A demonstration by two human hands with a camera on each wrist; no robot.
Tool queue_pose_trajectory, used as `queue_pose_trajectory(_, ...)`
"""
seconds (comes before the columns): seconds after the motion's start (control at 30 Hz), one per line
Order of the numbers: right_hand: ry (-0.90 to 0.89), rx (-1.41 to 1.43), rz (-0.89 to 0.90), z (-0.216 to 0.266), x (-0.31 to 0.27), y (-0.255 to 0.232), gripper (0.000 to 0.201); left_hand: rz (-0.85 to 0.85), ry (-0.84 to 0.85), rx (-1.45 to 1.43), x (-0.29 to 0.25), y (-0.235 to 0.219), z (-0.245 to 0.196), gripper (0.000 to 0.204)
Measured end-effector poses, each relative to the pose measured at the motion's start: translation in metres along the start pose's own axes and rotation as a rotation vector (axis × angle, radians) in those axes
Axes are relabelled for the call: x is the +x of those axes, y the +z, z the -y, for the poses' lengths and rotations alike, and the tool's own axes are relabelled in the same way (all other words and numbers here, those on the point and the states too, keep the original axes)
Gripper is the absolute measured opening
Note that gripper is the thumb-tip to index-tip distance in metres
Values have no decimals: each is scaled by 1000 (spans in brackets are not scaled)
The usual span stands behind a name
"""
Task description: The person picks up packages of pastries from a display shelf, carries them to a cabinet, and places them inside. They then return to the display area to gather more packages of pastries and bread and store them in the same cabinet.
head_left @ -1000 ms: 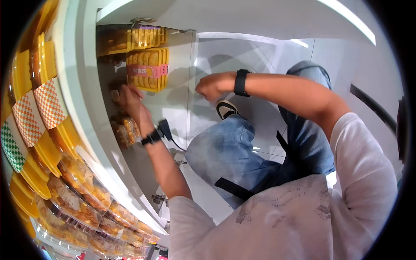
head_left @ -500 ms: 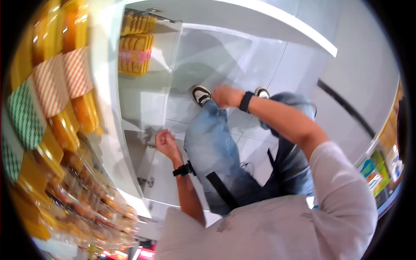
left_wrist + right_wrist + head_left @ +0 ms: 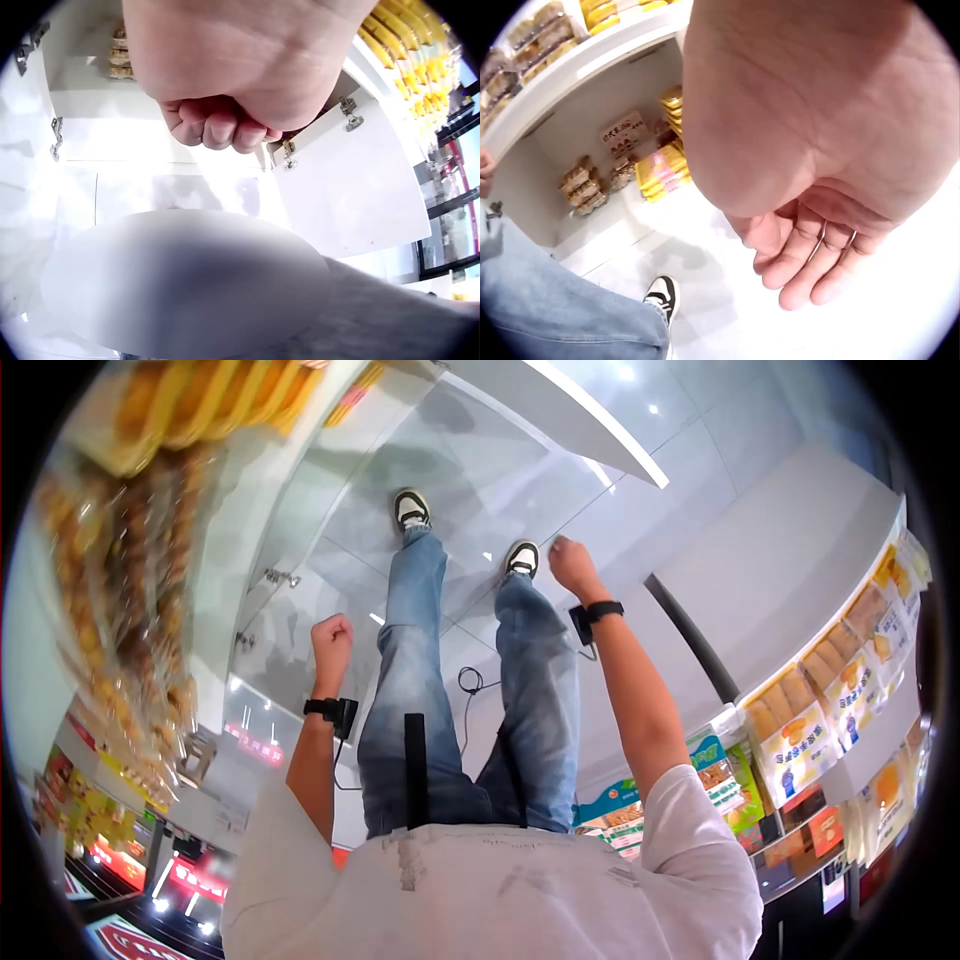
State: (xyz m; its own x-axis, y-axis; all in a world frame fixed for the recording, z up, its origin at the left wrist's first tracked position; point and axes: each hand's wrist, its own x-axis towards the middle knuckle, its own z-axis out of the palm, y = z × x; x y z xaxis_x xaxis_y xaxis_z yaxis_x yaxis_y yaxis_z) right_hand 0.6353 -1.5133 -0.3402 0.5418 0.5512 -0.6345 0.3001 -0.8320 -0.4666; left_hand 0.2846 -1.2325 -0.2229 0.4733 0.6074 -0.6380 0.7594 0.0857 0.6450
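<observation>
Left hand (image 3: 332,648), fingers curled in, right hand (image 3: 575,568), fingers loosely bent, floor (image 3: 464,575) between, door edge (image 3: 604,426) apart ahead

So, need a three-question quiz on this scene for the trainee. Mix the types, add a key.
1. True or false: the right hand holds nothing.
2. In the right wrist view, what colour is the band on the yellow packs? A) green B) pink C) blue
3. How many shoes show in the head view?

Key: 1. True. 2. B. 3. Two.
</observation>
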Motion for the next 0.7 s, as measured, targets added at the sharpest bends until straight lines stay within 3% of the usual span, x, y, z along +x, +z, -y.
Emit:
queue_pose_trajectory(0.17, 32, -12, -54, -69, -110, -21, 23, -49, -7, -17, -92, 1, -27, 12)
queue_pose_trajectory(0.33, -165, -33, 57, -69, -226, -44, 21, -133, -7, -149, -203, -11, -34, 10)
queue_pose_trajectory(0.43, -96, 106, 264, -58, -284, -60, 18, -258, 10, -166, -267, -20, -40, 11)
queue_pose_trajectory(0.7, 51, 175, 537, -15, -323, -61, 26, -565, 14, -479, -393, -48, -2, 15)
